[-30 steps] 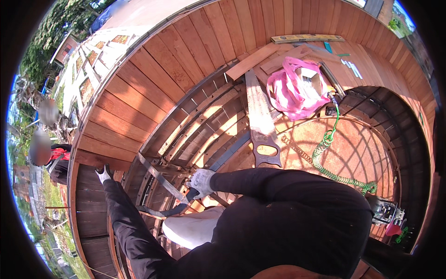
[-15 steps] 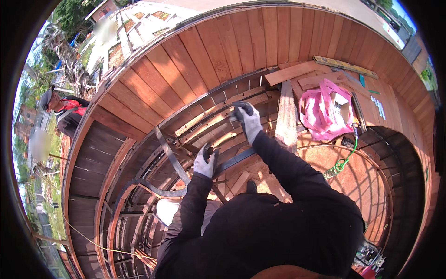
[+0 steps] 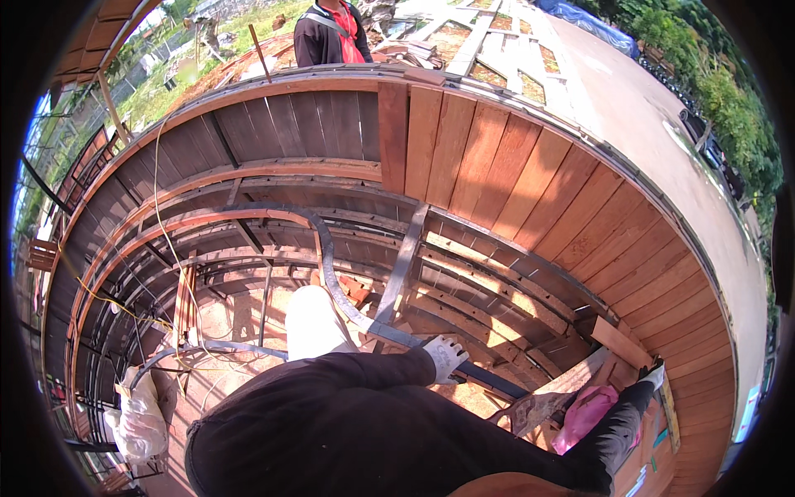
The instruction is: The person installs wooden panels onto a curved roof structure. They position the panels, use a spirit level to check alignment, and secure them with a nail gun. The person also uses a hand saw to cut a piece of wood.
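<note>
My left hand (image 3: 445, 359), in a white-and-dark work glove, is closed over a dark metal bar (image 3: 489, 379) that crosses in front of me. My right arm stretches out to the right. At its end my gloved right hand (image 3: 654, 375) is beside the near end of a short reddish wooden board (image 3: 621, 342), against the planked wall. Its fingers are dark and mostly hidden, so I cannot tell whether it grips the board. Below that forearm a pink plastic bag (image 3: 585, 418) is partly covered by my sleeve.
Reddish vertical planks (image 3: 530, 178) line the curved wall. A curved metal strip (image 3: 325, 257) meets an upright post (image 3: 402, 265). Horizontal rails run along the frame on the left. A yellow level (image 3: 669, 414) lies by the right wall. A white sack (image 3: 142, 422) stands lower left. Another person (image 3: 331, 33) stands beyond the wall.
My view has swung left. My left hand has come down onto the metal bar. My right hand has moved from above the rails to the boards at the right wall.
</note>
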{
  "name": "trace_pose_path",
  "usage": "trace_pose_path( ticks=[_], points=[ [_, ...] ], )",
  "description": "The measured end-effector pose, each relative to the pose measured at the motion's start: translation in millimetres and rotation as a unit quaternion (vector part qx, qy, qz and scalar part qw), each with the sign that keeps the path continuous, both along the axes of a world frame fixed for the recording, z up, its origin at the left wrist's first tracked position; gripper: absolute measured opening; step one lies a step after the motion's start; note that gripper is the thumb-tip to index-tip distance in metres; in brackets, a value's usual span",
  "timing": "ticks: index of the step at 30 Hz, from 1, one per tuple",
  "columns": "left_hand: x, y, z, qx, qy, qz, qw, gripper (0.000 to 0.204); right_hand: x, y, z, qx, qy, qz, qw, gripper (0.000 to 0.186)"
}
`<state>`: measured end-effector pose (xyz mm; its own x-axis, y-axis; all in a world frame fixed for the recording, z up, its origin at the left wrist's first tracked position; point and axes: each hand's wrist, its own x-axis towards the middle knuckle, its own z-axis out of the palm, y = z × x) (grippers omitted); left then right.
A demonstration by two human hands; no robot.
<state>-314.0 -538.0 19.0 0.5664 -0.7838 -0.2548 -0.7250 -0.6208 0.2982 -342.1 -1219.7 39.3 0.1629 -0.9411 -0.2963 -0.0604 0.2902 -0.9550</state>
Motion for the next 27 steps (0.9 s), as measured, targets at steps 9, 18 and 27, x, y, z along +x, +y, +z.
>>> trace_pose_path(
  ticks=[9, 18, 27],
  points=[
    [8, -6, 5, 0.042, 0.044, 0.0, 0.998, 0.067, -11, -90, -33, 0.084, 0.135, -0.029, 0.987, 0.051],
    [14, -16, 1, 0.11, 0.099, 0.006, 0.989, 0.062, -23, -119, -41, 0.092, 0.124, -0.025, 0.988, 0.051],
    [19, -21, 16, 0.092, 0.096, -0.025, 0.991, 0.068, -78, -167, -48, 0.128, -0.119, -0.042, 0.984, 0.042]
  ],
)
